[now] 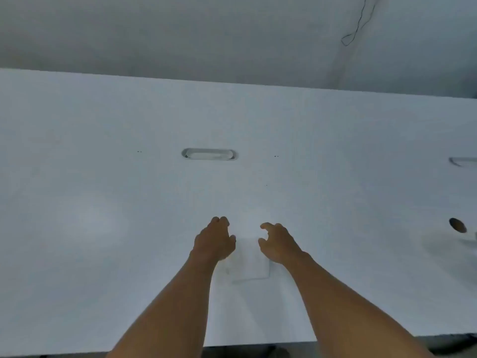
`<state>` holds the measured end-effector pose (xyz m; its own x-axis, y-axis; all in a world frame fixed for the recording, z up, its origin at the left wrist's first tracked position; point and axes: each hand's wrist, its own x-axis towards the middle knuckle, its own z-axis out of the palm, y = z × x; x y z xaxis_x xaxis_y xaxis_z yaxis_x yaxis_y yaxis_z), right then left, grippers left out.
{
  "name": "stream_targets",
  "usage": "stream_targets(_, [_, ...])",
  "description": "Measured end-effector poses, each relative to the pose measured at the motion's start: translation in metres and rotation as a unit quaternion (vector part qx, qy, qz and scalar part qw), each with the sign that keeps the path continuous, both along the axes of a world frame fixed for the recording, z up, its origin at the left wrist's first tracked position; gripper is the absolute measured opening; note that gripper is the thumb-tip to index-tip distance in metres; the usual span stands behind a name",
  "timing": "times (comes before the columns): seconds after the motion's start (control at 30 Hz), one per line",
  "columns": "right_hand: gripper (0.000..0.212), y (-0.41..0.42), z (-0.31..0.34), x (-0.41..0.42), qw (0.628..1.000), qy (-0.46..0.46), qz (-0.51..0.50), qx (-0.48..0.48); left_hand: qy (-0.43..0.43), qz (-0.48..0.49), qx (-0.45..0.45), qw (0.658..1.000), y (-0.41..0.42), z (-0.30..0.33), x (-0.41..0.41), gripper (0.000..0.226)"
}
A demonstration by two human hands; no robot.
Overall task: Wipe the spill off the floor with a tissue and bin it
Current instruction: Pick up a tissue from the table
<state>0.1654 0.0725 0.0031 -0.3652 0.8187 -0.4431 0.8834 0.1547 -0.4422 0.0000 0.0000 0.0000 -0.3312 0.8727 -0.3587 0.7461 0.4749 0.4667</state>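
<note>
A white tissue [249,257] lies flat on the white table [103,202], hard to tell apart from the surface. My left hand [214,240] is at its left edge with the fingers curled in; whether they pinch the tissue is unclear. At the tissue's right edge, my right hand [277,242] hovers with thumb and fingers apart and nothing in it. Both forearms reach in from the bottom of the view. No spill and no bin are in view.
An oval cable slot [209,154] is set in the table beyond my hands, with another [463,160] at the right edge. A dark round hole [457,225] lies far right. A thin black cable [357,27] hangs beyond the table's far edge.
</note>
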Motion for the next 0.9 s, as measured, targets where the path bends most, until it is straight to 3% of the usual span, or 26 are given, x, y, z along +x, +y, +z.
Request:
stream_targets(0.13, [0.05,-0.019,-0.032,0.002,0.997,-0.047,-0.052,-0.032,-0.032,0.034,-0.062,0.997,-0.016,-0.041,0.003,0.044])
stream_targets(0.23, [0.051,-0.023,-0.041,-0.001,0.994,-0.016,-0.101,-0.033,-0.086,0.065,-0.033,0.994,-0.019,-0.054,0.012,0.049])
stream_targets(0.5, [0.089,-0.002,-0.05,0.01,0.998,0.028,-0.033,-0.048,-0.117,0.049,-0.019,0.992,-0.009,-0.057,0.017,0.064])
stream_targets(0.63, [0.045,-0.004,-0.051,0.021,0.999,-0.011,0.04,-0.014,-0.059,0.035,-0.068,0.995,-0.018,-0.057,0.025,0.016])
stream_targets(0.7, [0.029,-0.009,-0.049,0.031,1.0,0.002,0.03,-0.006,-0.062,0.035,-0.077,0.994,-0.029,-0.054,0.033,0.008])
stream_targets(0.8, [0.027,-0.013,-0.049,0.045,0.998,0.003,0.055,-0.015,-0.102,0.063,-0.062,0.991,-0.042,-0.048,0.046,0.004])
stream_targets(0.9, [0.032,-0.017,-0.049,0.053,0.995,0.019,0.093,-0.03,-0.172,0.153,-0.015,0.973,-0.055,-0.041,0.065,0.003])
